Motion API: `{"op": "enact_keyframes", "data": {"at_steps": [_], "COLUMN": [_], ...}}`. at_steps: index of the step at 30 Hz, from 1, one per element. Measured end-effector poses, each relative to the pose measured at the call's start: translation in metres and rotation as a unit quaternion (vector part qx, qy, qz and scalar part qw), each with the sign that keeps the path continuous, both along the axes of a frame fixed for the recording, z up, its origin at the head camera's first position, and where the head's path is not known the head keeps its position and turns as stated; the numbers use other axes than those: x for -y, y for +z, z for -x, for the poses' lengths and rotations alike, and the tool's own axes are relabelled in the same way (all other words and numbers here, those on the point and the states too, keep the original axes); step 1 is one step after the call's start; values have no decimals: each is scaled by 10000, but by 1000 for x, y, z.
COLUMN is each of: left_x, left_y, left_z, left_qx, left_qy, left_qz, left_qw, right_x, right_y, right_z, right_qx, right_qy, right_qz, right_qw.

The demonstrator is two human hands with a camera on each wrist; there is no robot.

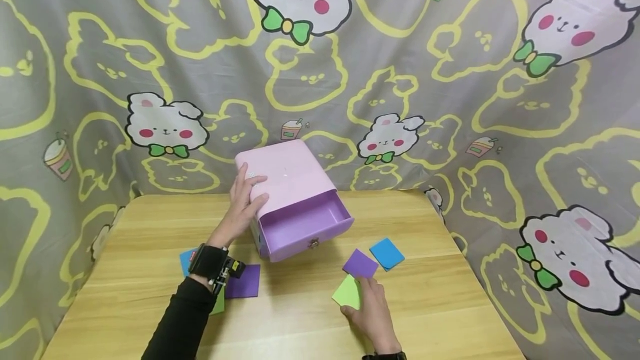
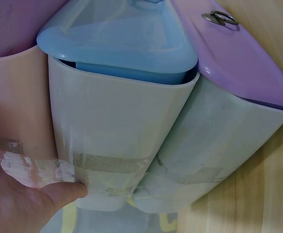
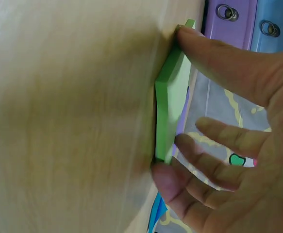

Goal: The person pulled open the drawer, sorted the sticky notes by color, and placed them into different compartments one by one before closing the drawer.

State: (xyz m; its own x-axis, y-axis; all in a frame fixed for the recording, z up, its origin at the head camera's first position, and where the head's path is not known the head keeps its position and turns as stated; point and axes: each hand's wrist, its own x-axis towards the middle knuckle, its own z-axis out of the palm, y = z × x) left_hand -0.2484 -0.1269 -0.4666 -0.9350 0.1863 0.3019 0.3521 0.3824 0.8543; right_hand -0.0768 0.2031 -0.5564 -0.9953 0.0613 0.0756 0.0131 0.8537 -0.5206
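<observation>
left hand [image 1: 242, 202] spread on one pink drawer box [image 1: 295, 174], right hand [image 1: 372, 311] pinching one green square [image 1: 346, 291]

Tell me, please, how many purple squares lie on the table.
2: one purple square beyond the right hand, another beside the left wristband; more may be hidden.

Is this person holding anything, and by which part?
The right hand grips a green square by opposite corners; the left hand just rests against the pink box.
</observation>
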Motion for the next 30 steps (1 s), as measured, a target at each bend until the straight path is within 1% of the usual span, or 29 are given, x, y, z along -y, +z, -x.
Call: {"op": "enact_keyframes", "data": {"at_steps": [4,6,10,17,26,30], "left_x": [-1,-1,-1,1,-1,-1], "left_y": [0,1,0,0,-2,-2], "left_z": [1,1,1,-1,2,1], "left_qx": [10,-33,-3,10,-89,-73], "left_qy": [-9,10,33,36,47,75], "left_qz": [38,54,17,41,6,15], "left_qw": [10000,10000,10000,10000,9999,9999], "right_x": [0,0,-1,-4,-5,-4], "right_y": [-1,-1,-1,-1,0,0], "right_z": [1,1,0,1,2,2], "right_qx": [146,185,363,385,676,744], "right_qy": [-168,-172,-232,-189,-327,-269], "right_qz": [74,88,147,179,302,414], "right_qw": [9997,9996,9990,9989,9967,9960]}}
